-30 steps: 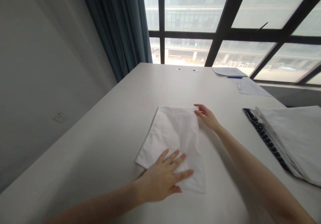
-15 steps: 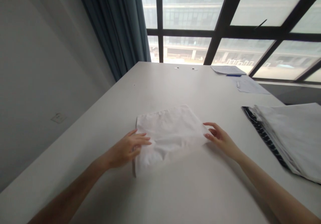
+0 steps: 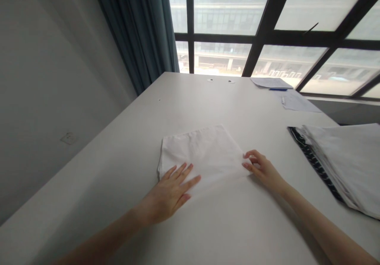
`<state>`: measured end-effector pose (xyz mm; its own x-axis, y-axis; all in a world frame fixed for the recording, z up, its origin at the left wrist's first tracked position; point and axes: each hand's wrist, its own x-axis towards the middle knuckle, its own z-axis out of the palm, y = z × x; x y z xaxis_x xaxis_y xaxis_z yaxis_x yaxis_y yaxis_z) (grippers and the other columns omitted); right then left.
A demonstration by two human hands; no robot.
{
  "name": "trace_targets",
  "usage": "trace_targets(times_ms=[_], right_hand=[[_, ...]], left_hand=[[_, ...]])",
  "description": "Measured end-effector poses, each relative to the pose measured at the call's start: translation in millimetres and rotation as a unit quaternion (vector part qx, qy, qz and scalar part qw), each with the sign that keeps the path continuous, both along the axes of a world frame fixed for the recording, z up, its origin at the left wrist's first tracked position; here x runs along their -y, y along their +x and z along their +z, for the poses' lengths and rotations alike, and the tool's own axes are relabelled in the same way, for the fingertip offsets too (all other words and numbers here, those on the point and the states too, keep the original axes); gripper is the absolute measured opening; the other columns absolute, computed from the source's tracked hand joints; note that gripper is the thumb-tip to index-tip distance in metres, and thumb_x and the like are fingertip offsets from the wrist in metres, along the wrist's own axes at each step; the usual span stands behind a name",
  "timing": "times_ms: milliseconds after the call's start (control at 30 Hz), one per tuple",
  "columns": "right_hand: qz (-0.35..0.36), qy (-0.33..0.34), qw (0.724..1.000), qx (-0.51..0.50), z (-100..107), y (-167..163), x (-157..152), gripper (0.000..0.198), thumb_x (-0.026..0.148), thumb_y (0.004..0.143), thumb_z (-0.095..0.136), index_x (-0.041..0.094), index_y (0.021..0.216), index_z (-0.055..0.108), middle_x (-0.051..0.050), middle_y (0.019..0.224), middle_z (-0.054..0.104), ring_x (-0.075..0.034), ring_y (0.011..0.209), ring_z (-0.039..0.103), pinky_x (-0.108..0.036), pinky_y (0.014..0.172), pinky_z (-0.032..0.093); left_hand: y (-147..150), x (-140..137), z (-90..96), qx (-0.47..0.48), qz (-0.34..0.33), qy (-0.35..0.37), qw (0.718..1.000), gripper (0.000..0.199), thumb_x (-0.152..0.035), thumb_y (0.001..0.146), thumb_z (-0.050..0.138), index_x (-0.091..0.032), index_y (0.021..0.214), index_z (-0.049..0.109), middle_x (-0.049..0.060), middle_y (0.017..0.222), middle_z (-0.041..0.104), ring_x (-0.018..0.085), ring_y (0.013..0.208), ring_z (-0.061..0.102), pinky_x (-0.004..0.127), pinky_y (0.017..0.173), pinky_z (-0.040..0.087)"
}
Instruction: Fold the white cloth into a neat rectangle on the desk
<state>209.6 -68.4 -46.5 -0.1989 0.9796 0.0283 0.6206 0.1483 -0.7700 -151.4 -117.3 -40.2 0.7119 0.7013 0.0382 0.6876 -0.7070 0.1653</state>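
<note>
Head view: left of the stack of fabric (image 3: 350,158), a white cloth (image 3: 209,150) is laid on the table (image 3: 196,104), its folding into layers apparently done, its smoothing judged unfinished by the creases seen. On the side away from the stack, it is covered by the left hand (image 3: 169,195), fingers spread wide. At the corner nearest the stack, the right hand (image 3: 264,172) is held narrowly curled; whether fabric is pinched cannot be told.

L hand (image 3: 170,197) palm-down, fingers (image 3: 191,182) spread, R hand (image 3: 263,171) w/ fingers curled
</note>
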Motion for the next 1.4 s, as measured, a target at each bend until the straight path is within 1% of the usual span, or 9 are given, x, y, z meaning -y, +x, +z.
trace_targets(times_ms=[100, 167, 233, 333, 467, 567, 700, 1067, 1400], right_hand=[[0.007, -0.031, 0.999, 0.004, 1, 3, -2, 0.032, 0.055, 0.086, 0.05, 0.025, 0.097, 0.05, 0.005, 0.059, 0.046, -0.014, 0.054, 0.046, -0.029, 0.055, 0.043], [0.015, -0.036, 0.999, 0.017, 5, 7, -4, 0.035, 0.052, 0.084, 0.053, 0.024, 0.106, 0.051, 0.003, 0.068, 0.053, -0.015, 0.059, 0.052, -0.03, 0.058, 0.045], [0.021, 0.013, 0.998, 0.061, 12, 9, -7, 0.04, 0.045, 0.082, 0.056, 0.025, 0.117, 0.052, -0.004, 0.089, 0.061, -0.02, 0.078, 0.06, -0.035, 0.072, 0.049], [0.037, 0.123, 0.982, 0.136, 28, -3, -13, 0.042, 0.034, 0.083, 0.054, 0.026, 0.125, 0.051, -0.01, 0.118, 0.056, -0.027, 0.109, 0.054, -0.046, 0.092, 0.044], [0.113, 0.2, 0.956, 0.181, 38, -51, -22, 0.036, 0.024, 0.088, 0.048, 0.023, 0.124, 0.053, -0.012, 0.128, 0.053, -0.026, 0.122, 0.047, -0.048, 0.102, 0.037], [0.162, 0.215, 0.94, 0.211, 29, -86, -26, 0.036, 0.023, 0.091, 0.046, 0.018, 0.125, 0.054, -0.013, 0.134, 0.053, -0.025, 0.131, 0.04, -0.047, 0.108, 0.032], [0.204, 0.195, 0.921, 0.267, 10, -103, -22, 0.05, 0.038, 0.096, 0.041, 0.012, 0.138, 0.044, -0.014, 0.146, 0.043, -0.026, 0.138, 0.032, -0.048, 0.112, 0.026], [0.196, 0.167, 0.903, 0.343, 5, -86, -16, 0.065, 0.058, 0.096, 0.027, 0.022, 0.15, 0.027, -0.006, 0.155, 0.024, -0.025, 0.143, 0.02, -0.047, 0.115, 0.021], [0.184, 0.177, 0.906, 0.338, -5, -50, -19, 0.056, 0.052, 0.097, 0.032, 0.032, 0.15, 0.025, -0.001, 0.155, 0.025, -0.021, 0.143, 0.022, -0.046, 0.114, 0.022]], left_hand=[[1, 6, 0.8, 0.008, 0.009, 0.008, 1.0, 0.051, -0.032, 0.098, 0.041, -0.038, 0.147, 0.027, 0.004, 0.157, 0.022, 0.026, 0.143, 0.02, 0.048, 0.114, 0.024], [4, 10, 3.4, 0.014, 0.011, 0.018, 1.0, 0.05, -0.03, 0.097, 0.043, -0.039, 0.145, 0.031, 0.005, 0.156, 0.025, 0.028, 0.142, 0.023, 0.05, 0.112, 0.027], [9, 11, 7.9, 0.018, 0.018, 0.029, 0.999, 0.048, -0.028, 0.096, 0.046, -0.039, 0.142, 0.037, 0.008, 0.153, 0.032, 0.03, 0.14, 0.029, 0.052, 0.109, 0.03], [22, 5, 15.3, 0.034, 0.028, 0.043, 0.998, 0.035, -0.025, 0.094, 0.048, -0.032, 0.128, 0.055, 0.009, 0.141, 0.048, 0.031, 0.134, 0.04, 0.055, 0.107, 0.032], [43, -10, 15.4, 0.059, 0.016, 0.055, 0.997, 0.022, -0.018, 0.094, 0.045, -0.02, 0.103, 0.065, 0.008, 0.125, 0.062, 0.025, 0.127, 0.048, 0.048, 0.109, 0.032], [52, -17, 6.8, 0.037, 0.055, 0.058, 0.996, 0.029, -0.024, 0.094, 0.046, -0.014, 0.119, 0.058, 0.013, 0.133, 0.056, 0.026, 0.129, 0.045, 0.045, 0.107, 0.035], [52, -14, -4.5, -0.02, 0.085, 0.085, 0.993, 0.054, -0.037, 0.096, 0.041, -0.008, 0.141, 0.038, 0.018, 0.15, 0.035, 0.03, 0.139, 0.031, 0.051, 0.109, 0.029], [47, -5, -7.3, -0.074, 0.093, 0.098, 0.988, 0.065, -0.05, 0.094, 0.038, -0.013, 0.147, 0.031, 0.016, 0.155, 0.021, 0.032, 0.143, 0.018, 0.055, 0.11, 0.02], [38, 3, -8.2, -0.083, 0.122, 0.065, 0.987, 0.072, -0.056, 0.093, 0.036, -0.011, 0.148, 0.027, 0.02, 0.155, 0.019, 0.036, 0.143, 0.016, 0.059, 0.108, 0.018]])
